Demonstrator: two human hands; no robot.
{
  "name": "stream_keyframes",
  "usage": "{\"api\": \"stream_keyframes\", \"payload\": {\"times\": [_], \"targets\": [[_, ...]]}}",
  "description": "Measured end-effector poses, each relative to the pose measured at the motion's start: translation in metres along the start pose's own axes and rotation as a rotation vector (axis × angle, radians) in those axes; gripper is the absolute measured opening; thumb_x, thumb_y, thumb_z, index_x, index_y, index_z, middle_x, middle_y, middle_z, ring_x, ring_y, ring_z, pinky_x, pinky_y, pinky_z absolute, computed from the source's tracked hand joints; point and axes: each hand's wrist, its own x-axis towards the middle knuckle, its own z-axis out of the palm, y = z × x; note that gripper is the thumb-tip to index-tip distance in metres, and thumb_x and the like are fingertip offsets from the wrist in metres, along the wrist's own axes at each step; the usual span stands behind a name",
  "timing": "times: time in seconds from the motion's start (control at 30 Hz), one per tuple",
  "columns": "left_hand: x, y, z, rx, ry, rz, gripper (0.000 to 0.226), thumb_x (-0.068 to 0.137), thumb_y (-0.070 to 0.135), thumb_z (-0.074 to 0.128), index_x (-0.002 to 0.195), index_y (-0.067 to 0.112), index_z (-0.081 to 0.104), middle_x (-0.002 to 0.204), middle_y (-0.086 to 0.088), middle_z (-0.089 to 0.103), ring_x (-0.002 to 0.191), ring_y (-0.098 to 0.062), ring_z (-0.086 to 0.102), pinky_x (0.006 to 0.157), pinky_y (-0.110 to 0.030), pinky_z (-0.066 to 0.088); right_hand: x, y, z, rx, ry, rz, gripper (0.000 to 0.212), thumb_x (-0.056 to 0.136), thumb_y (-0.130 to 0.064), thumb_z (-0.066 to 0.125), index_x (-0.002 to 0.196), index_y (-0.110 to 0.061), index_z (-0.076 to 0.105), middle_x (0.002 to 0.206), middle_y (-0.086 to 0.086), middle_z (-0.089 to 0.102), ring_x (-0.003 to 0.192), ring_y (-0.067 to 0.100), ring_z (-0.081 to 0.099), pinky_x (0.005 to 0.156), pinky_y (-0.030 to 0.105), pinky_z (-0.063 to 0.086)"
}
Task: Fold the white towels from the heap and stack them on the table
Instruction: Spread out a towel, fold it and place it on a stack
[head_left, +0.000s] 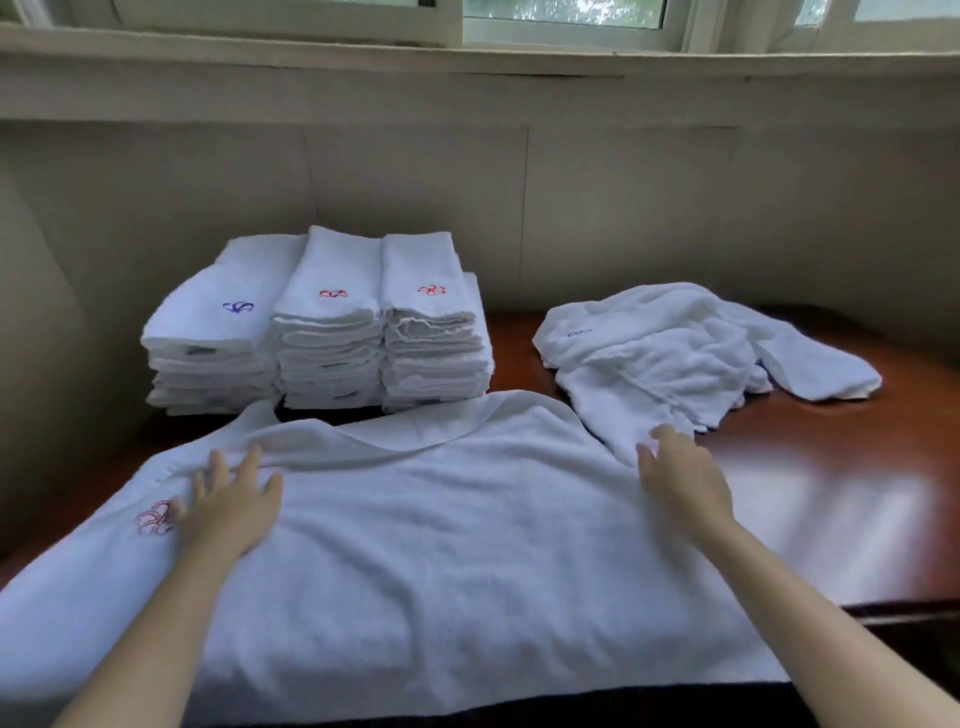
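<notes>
Towel (441, 545) lies spread across the near side of the table (831, 493), covering most of its near left part, with its far edge raised in a soft fold and a red embroidered mark (154, 517) near its left end. I see my left hand (228, 501) flat on the towel just right of that mark, fingers straight and spread, pressing the cloth and holding nothing. My right hand (680, 473) rests at the towel's right far corner, fingers extended and relaxed, also holding nothing; its fingertips reach toward the edge of the heap (691, 348). That heap of crumpled white towels sits on the far right of the table, its near edge touching or overlapping the spread towel; I cannot tell which. On the far left stand three stacks (322, 332) of folded white towels side by side, the left one topped with a blue mark, the other two with red marks. Behind everything runs a pale wall (623, 208) with a window sill (467, 57) above it.
</notes>
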Motion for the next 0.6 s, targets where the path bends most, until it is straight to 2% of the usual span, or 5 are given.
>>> {"api": "stream_keyframes", "payload": {"times": [0.13, 0.27, 0.4, 0.5, 0.6], "targets": [[-0.015, 0.025, -0.003, -0.036, 0.266, 0.02, 0.035, 0.093, 0.014, 0.047, 0.124, -0.003, 0.047, 0.132, -0.028, 0.038, 0.118, -0.044, 0.043, 0.093, -0.049, 0.037, 0.01, 0.041, -0.014, 0.072, -0.187, 0.162, 0.014, 0.092, -0.015, 0.052, 0.08, -0.008, 0.056, 0.099, 0.016, 0.067, 0.097, 0.033, 0.058, 0.064, 0.03, 0.032], [-0.042, 0.089, 0.004, -0.18, 0.145, 0.284, 0.024, 0.095, 0.015, 0.045, 0.109, 0.001, 0.058, 0.123, -0.024, 0.051, 0.109, -0.04, 0.052, 0.087, -0.045, 0.043, 0.003, 0.028, -0.015, 0.107, -0.407, 0.133, 0.031, 0.082, -0.036, 0.067, 0.063, -0.012, 0.06, 0.069, 0.005, 0.061, 0.069, 0.019, 0.056, 0.057, 0.025, 0.038], [-0.065, 0.129, 0.036, -0.039, 0.032, 0.559, 0.045, 0.099, 0.039, 0.038, 0.141, 0.023, 0.041, 0.149, 0.0, 0.036, 0.137, -0.019, 0.033, 0.11, -0.035, 0.028, -0.006, 0.003, -0.018, 0.198, -0.542, 0.101, 0.028, 0.085, -0.036, 0.067, 0.076, -0.01, 0.073, 0.072, 0.006, 0.065, 0.062, 0.014, 0.054, 0.05, 0.019, 0.037], [-0.064, 0.133, 0.043, 0.057, 0.007, 0.554, 0.05, 0.099, 0.044, 0.03, 0.147, 0.03, 0.028, 0.156, 0.007, 0.021, 0.143, -0.015, 0.019, 0.115, -0.042, 0.018, -0.01, -0.014, -0.016, 0.392, -0.676, 0.134, 0.018, 0.084, -0.031, 0.069, 0.085, -0.014, 0.068, 0.08, 0.004, 0.063, 0.07, 0.016, 0.057, 0.06, 0.021, 0.046], [-0.064, 0.133, 0.041, 0.068, -0.017, 0.554, 0.051, 0.099, 0.046, 0.03, 0.147, 0.032, 0.027, 0.157, 0.008, 0.021, 0.143, -0.014, 0.018, 0.115, -0.043, 0.017, -0.014, -0.032, -0.007, 0.564, -0.684, 0.271, 0.04, 0.077, -0.037, 0.077, 0.104, -0.01, 0.063, 0.096, 0.007, 0.065, 0.078, 0.021, 0.063, 0.059, 0.024, 0.051]]}}
